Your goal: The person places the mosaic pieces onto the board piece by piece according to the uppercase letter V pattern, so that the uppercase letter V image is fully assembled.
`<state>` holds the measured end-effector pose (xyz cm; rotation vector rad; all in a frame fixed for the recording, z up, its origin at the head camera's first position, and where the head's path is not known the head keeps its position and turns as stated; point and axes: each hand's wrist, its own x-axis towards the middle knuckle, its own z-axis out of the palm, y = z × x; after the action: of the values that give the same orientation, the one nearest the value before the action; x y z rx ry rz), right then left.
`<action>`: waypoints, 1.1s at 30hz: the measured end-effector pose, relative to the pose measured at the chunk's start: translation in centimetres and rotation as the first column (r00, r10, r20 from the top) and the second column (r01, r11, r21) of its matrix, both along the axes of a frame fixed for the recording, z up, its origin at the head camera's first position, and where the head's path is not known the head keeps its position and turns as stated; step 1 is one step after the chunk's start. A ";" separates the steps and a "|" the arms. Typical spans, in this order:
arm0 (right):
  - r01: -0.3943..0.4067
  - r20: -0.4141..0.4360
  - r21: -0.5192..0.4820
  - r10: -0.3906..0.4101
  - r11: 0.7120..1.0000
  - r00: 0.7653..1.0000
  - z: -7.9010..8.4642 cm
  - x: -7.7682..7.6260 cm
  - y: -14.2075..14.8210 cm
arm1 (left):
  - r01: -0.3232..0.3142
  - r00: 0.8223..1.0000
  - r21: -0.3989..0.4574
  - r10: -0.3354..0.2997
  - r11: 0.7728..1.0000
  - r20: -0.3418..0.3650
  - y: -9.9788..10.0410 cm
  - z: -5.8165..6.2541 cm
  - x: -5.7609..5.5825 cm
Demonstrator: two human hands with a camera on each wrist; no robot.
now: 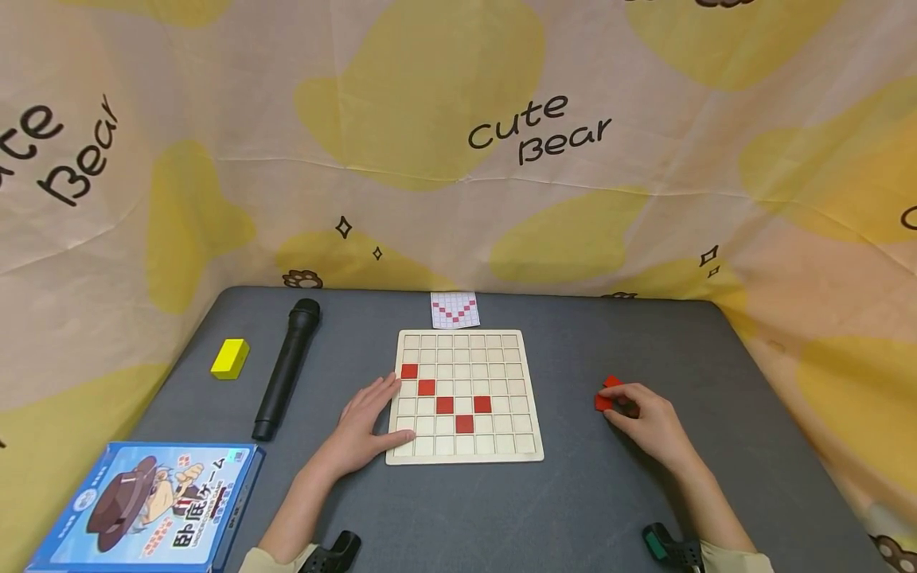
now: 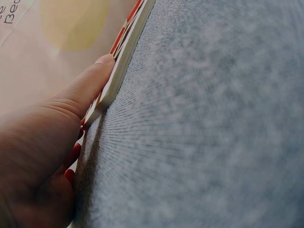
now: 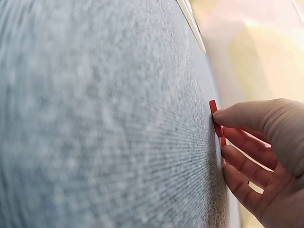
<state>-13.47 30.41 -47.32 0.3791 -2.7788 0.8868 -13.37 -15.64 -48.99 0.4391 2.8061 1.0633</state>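
Observation:
A square cream grid board [image 1: 466,459] lies on the grey table, with several red tiles [image 1: 445,405] set in its cells, most along a diagonal from the left. My left hand [image 1: 361,427] rests at the board's left edge, fingers extended and its thumb [image 2: 97,71] lying over the rim. To the right of the board, my right hand [image 1: 648,420] pinches a red tile [image 1: 602,403] at the tabletop. The right wrist view shows the thumb against that tile's face [image 3: 213,107]. Just behind it lies another red tile [image 1: 612,381], partly covered by the fingers.
Behind the board lies a small card [image 1: 454,310] printed with a pink V pattern on a grid. On the left are a black microphone [image 1: 286,370], a yellow block [image 1: 230,359] and a blue illustrated box [image 1: 161,509]. A patterned cloth [image 1: 415,223] hangs around the table.

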 end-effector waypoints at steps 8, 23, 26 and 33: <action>0.002 0.011 0.001 -0.002 1.000 1.000 -0.1 -0.1 -0.2 | 0.004 1.000 0.003 -0.004 1.000 -0.004 0.0 -0.1 -0.1; -0.017 0.021 -0.012 0.017 1.000 1.000 0.2 -1.2 -2.0 | 0.003 1.000 0.007 -0.003 1.000 -0.003 0.0 0.0 0.0; -0.036 0.023 -0.038 0.037 0.999 0.999 0.2 -1.5 -3.0 | 0.001 1.000 0.005 -0.001 1.000 -0.005 0.0 0.0 0.0; -0.067 0.040 -0.087 0.071 0.994 0.997 0.2 -2.4 -5.8 | 0.002 1.000 0.000 -0.002 1.000 -0.004 0.0 -0.1 -0.1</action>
<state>-15.89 24.58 -47.08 0.4490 -2.7695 1.0385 -13.45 -15.66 -49.07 0.4448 2.8084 1.0628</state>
